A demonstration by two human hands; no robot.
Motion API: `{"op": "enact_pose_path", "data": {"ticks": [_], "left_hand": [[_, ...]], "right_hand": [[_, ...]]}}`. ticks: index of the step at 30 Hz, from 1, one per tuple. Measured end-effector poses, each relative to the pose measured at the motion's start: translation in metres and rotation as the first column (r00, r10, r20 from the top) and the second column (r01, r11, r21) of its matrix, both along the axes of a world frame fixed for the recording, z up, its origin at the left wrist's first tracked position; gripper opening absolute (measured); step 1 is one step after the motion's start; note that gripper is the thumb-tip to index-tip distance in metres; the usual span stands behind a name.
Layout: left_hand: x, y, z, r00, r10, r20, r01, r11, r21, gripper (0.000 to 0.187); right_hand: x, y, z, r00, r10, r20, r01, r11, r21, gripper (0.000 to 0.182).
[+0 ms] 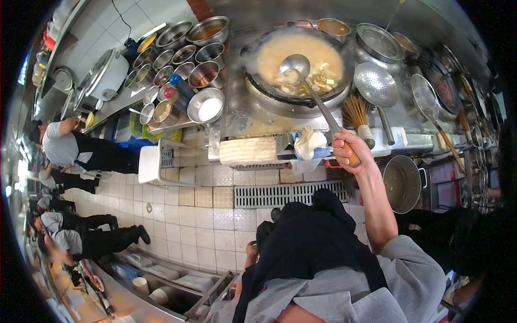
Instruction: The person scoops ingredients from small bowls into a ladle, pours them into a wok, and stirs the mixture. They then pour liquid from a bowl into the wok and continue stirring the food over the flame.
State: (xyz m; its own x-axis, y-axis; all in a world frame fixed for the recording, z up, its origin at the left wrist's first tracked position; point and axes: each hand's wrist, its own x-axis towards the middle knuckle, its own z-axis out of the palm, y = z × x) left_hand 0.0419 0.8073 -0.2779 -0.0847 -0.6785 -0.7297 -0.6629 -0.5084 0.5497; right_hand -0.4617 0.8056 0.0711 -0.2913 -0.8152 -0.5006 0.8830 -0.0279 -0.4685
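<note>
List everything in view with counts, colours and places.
Wok: one, black, on the stove
Soup: one batch, yellowish, in the wok
Ladle: one, silver and brown, bowl over the wok
Strainers: at least two, silver, right of the wok
Brush: one, brown, beside the wok
Bowls: many, silver, left of the wok
Rice cooker: one, white, upper left
Stool: one, white, on the floor
Pot: one, silver, below the strainers
People: several, grey-topped, far left
Left hand: one, bare, lower middle, grip unclear
Right hand: one, bare, around the ladle

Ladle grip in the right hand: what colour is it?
The grip is orange-brown where it shows beside the right hand; best seen in the head view.
</note>
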Motion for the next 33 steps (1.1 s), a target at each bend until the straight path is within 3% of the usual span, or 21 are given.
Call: {"op": "enact_pose_path", "data": {"ticks": [2, 8, 11, 14, 15, 18, 20, 24, 27, 29, 32, 33], "left_hand": [[0.006, 0.003, -0.012, 0.998, -0.03, 0.047, 0.029, 0.999, 0.014, 0.038], [0.023, 0.015, -0.04, 0.99, -0.083, 0.113, 0.094, 0.991, -0.092, 0.04], [0.027, 0.02, -0.05, 0.989, -0.092, 0.12, 0.109, 0.983, -0.145, 0.04], [0.007, 0.006, -0.012, 0.981, -0.147, 0.13, 0.156, 0.986, -0.064, 0.04], [-0.001, 0.0, 0.001, 0.976, -0.171, 0.131, 0.174, 0.985, -0.011, 0.04], [0.016, 0.001, -0.041, 0.982, -0.184, 0.04, 0.188, 0.972, -0.143, 0.039], [0.02, 0.0, -0.051, 0.992, -0.128, 0.009, 0.128, 0.985, -0.113, 0.036], [-0.005, 0.0, -0.012, 0.994, -0.069, 0.081, 0.074, 0.996, -0.055, 0.03], [-0.018, 0.0, 0.011, 0.996, 0.03, 0.088, -0.029, 1.0, -0.01, 0.029], [0.02, 0.001, -0.073, 1.0, -0.004, 0.019, 0.004, 1.0, 0.015, 0.029], [0.021, -0.01, -0.071, 0.998, -0.064, -0.003, 0.064, 0.998, -0.014, 0.03], [0.011, -0.016, -0.05, 0.997, -0.074, 0.001, 0.074, 0.997, -0.021, 0.03]], "right_hand": [[0.003, 0.001, 0.003, 1.0, 0.003, -0.02, -0.003, 1.0, 0.007, 0.035], [0.018, 0.015, 0.027, 0.995, 0.089, -0.041, -0.09, 0.996, -0.03, 0.038], [0.02, 0.021, 0.039, 0.975, 0.185, -0.125, -0.188, 0.982, -0.014, 0.054], [0.024, 0.027, 0.043, 0.932, 0.232, -0.279, -0.23, 0.972, 0.041, 0.065], [0.025, 0.029, 0.046, 0.928, 0.231, -0.291, -0.232, 0.972, 0.033, 0.065], [0.023, 0.039, 0.046, 0.943, 0.166, -0.287, -0.158, 0.986, 0.051, 0.063], [0.02, 0.043, 0.045, 0.944, 0.109, -0.312, -0.084, 0.992, 0.093, 0.061], [0.003, 0.051, 0.035, 0.933, 0.003, -0.359, 0.07, 0.979, 0.19, 0.066], [-0.003, 0.052, 0.028, 0.93, -0.019, -0.368, 0.093, 0.979, 0.183, 0.069], [-0.005, 0.052, 0.026, 0.936, -0.042, -0.351, 0.111, 0.978, 0.178, 0.067], [-0.006, 0.049, 0.024, 0.957, -0.064, -0.282, 0.109, 0.983, 0.15, 0.06], [-0.007, 0.049, 0.022, 0.968, -0.068, -0.242, 0.103, 0.985, 0.136, 0.057]]}}
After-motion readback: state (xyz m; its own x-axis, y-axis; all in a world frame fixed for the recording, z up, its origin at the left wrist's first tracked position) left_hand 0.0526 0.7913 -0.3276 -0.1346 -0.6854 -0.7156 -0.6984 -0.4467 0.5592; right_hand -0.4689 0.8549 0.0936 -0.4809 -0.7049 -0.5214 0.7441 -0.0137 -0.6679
